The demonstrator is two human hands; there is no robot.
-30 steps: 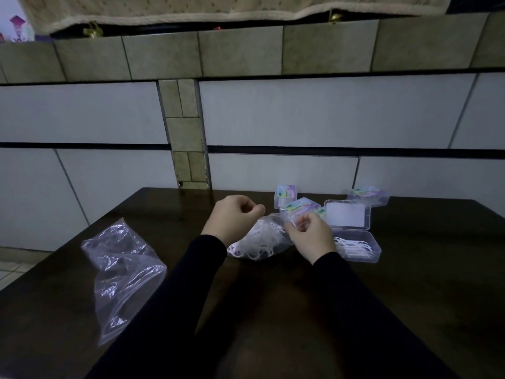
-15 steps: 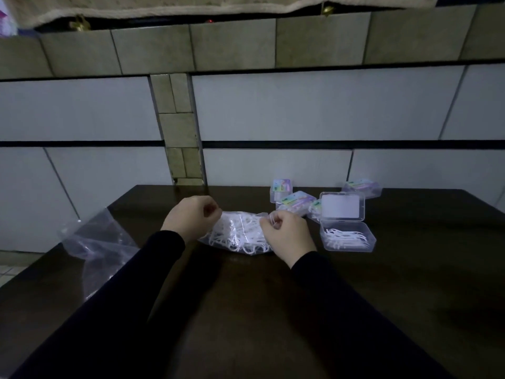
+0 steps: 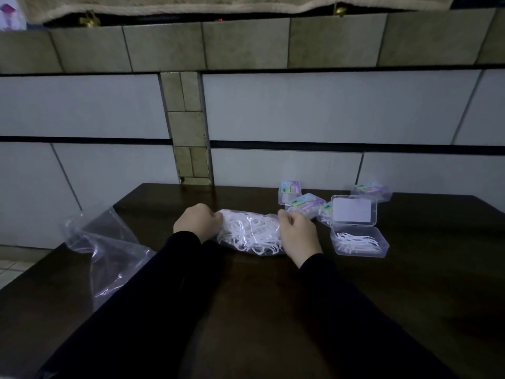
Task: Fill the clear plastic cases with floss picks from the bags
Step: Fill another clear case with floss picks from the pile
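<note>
Far left on the dark surface (image 3: 410,283): empty crumpled clear bag (image 3: 109,250), partly over the edge. Next, left hand (image 3: 198,224), fingers curled, gripping the left end of the bag of floss picks (image 3: 250,233), which lies on the surface btwn both hands, full of white picks. Right hand (image 3: 297,235) pinches the bag's right end, fingers curled. Just right of it: open clear case (image 3: 359,240) w/ a few picks inside, lid (image 3: 354,210) standing up behind. Behind these, closed labelled cases (image 3: 304,202) in a loose cluster, one more (image 3: 371,190) further right, near the tiled wall (image 3: 328,110).
</note>
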